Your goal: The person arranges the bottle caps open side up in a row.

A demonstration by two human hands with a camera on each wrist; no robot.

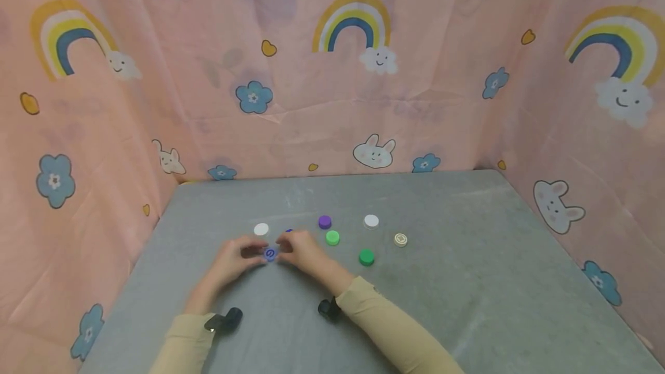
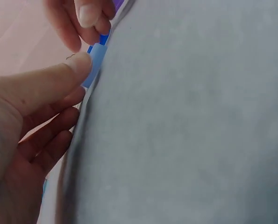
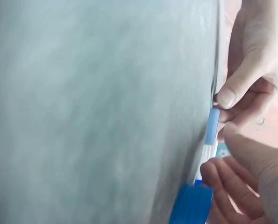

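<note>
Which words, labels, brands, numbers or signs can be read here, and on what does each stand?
No words, brands or numbers can be read.
Light-blue disc: a dark, curled sign, too small to make out.
Cream disc: a mark on top, too small to read.

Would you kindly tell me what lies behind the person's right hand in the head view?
Just beyond the right hand, a sliver of a dark blue disc shows. The hand covers the rest, and anything directly beneath it cannot be seen.
</note>
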